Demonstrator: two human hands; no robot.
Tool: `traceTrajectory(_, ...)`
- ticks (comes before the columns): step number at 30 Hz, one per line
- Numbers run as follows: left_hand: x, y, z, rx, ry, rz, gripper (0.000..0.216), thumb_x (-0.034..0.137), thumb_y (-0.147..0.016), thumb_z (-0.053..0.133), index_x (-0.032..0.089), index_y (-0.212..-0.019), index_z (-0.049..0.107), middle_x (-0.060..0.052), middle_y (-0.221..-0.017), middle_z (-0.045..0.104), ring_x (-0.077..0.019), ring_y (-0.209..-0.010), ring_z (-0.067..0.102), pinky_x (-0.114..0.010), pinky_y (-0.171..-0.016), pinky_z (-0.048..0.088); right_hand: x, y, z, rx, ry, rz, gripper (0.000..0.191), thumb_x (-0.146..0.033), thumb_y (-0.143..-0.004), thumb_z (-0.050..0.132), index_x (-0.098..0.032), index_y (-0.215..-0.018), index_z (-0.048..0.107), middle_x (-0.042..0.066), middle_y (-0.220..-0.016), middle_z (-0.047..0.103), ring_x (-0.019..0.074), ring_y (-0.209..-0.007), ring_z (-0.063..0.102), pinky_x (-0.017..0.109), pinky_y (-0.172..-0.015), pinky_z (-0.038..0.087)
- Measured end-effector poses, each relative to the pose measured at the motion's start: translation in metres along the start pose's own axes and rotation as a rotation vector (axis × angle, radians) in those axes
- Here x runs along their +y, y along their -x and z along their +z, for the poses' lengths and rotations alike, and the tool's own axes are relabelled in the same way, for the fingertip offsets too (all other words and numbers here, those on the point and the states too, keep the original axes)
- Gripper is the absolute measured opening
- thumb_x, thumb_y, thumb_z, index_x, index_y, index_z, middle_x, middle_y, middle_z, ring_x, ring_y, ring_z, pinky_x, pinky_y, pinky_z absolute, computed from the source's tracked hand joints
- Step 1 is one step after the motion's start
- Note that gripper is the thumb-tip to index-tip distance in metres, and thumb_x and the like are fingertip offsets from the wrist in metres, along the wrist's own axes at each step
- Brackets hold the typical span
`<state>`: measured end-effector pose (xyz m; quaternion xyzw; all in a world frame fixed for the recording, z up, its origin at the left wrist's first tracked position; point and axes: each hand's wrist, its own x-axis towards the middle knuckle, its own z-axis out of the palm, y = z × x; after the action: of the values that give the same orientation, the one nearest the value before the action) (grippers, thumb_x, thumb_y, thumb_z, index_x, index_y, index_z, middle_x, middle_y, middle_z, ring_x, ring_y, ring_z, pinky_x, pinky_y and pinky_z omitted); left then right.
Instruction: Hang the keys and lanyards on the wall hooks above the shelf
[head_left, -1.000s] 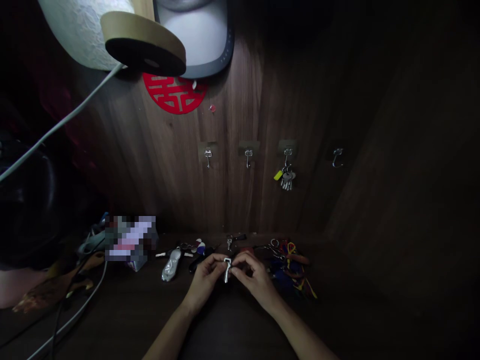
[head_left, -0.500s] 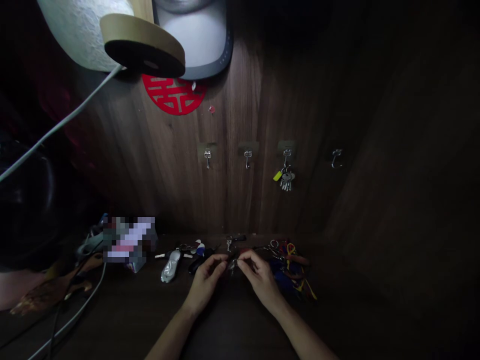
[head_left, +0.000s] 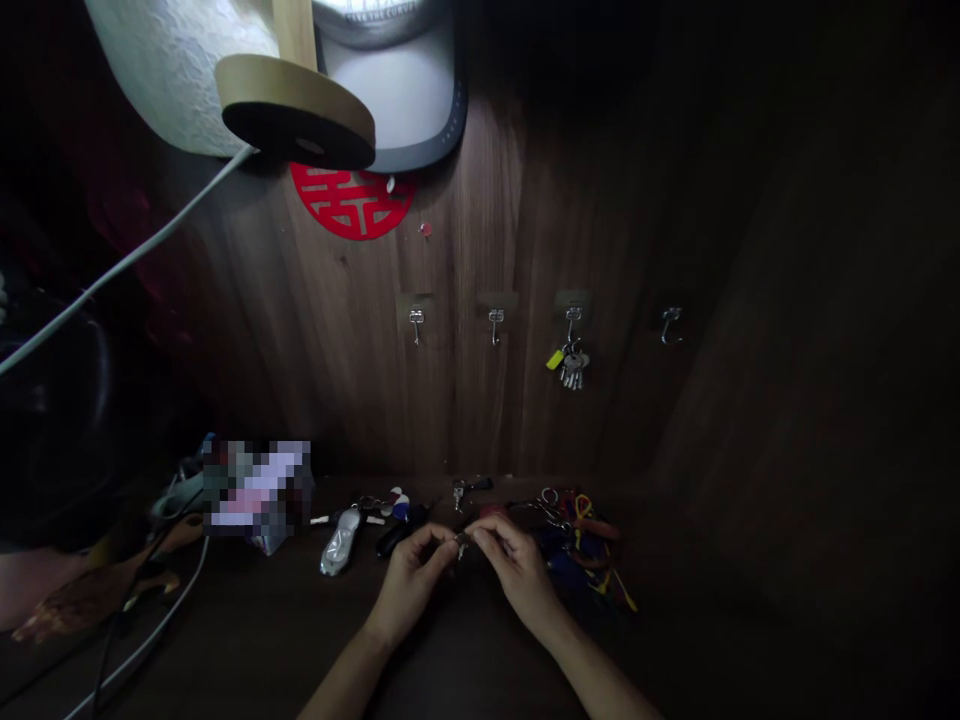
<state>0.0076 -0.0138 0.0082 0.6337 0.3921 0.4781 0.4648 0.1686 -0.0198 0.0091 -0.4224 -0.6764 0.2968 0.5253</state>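
Over the dark wooden surface, my left hand (head_left: pixel 414 578) and my right hand (head_left: pixel 514 568) are close together, fingertips pinched. Between them is a small key ring with a shiny metal key (head_left: pixel 463 551) hanging below; the fingers hide most of it. Just behind the fingertips lies a small key with a black fob (head_left: pixel 471 488). Left of my left hand are a silver fob with keys (head_left: pixel 341 540) and a black car key fob (head_left: pixel 394 537). A tangle of keyrings with blue, red and yellow cords (head_left: pixel 589 550) lies beside my right hand.
Metal hooks are stuck on the wooden back panel; a key bunch with a yellow tag (head_left: pixel 573 365) hangs from one. Above left are a lamp (head_left: pixel 296 110), a cap (head_left: pixel 397 110) and a red paper cutout (head_left: pixel 356 205). A blurred box (head_left: pixel 259 495) and a white cable (head_left: pixel 150 240) are left.
My hands have drawn slightly closer, fingertips now nearly meeting at the key ring. The key hangs lower and is less blurred. The whole view has shifted slightly.
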Motion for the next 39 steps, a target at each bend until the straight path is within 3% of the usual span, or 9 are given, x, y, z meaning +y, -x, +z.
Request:
traceTrajectory(9,0.002,0.002,0.001,-0.040,-0.001,-0.012,0.028,0.043,-0.079,0.058,0.017,-0.069,0.057,0.004,-0.062,0.051,-0.0118,-0.062,0.045,-0.022,-0.063,0.038,0.000,0.002,0.001,-0.020,0.104,-0.015,0.020,-0.033,-0.085,0.050,-0.022,-0.092,0.065,0.003,-0.084,0.064,0.0160,-0.074,0.059,0.023,-0.058,0.043)
traceTrajectory(17,0.000,0.002,0.003,-0.062,-0.058,0.001,0.031,0.047,-0.079,0.054,0.018,-0.069,0.056,0.003,-0.065,0.050,-0.0135,-0.065,0.045,-0.022,-0.064,0.038,0.000,0.004,0.001,-0.016,0.266,-0.060,0.014,-0.017,-0.080,0.050,-0.020,-0.077,0.063,0.001,-0.072,0.060,0.0130,-0.062,0.053,0.022,-0.054,0.038)
traceTrajectory(23,0.001,0.001,0.002,-0.056,-0.030,-0.038,0.035,0.051,-0.083,0.048,0.018,-0.070,0.053,0.002,-0.065,0.050,-0.0140,-0.066,0.046,-0.023,-0.064,0.039,-0.011,-0.001,-0.012,0.072,0.207,-0.049,0.016,-0.026,-0.083,0.049,-0.020,-0.075,0.060,0.000,-0.070,0.060,0.0130,-0.063,0.053,0.021,-0.054,0.038)
traceTrajectory(29,0.002,0.000,0.003,-0.049,-0.032,-0.056,0.041,0.056,-0.083,0.044,0.018,-0.067,0.052,0.003,-0.063,0.050,-0.0135,-0.063,0.046,-0.022,-0.062,0.038,-0.026,-0.024,-0.049,0.244,0.097,-0.035,0.020,-0.037,-0.082,0.052,-0.020,-0.075,0.061,0.001,-0.069,0.061,0.0156,-0.065,0.055,0.024,-0.059,0.042)
traceTrajectory(39,-0.001,-0.004,0.005,-0.032,-0.054,-0.107,0.049,0.065,-0.077,0.045,0.018,-0.064,0.055,0.002,-0.061,0.052,-0.0135,-0.062,0.047,-0.022,-0.060,0.037,-0.066,-0.097,-0.151,0.625,-0.048,-0.095,0.024,-0.043,-0.068,0.062,-0.019,-0.071,0.059,-0.001,-0.065,0.059,0.0139,-0.061,0.053,0.023,-0.052,0.040)
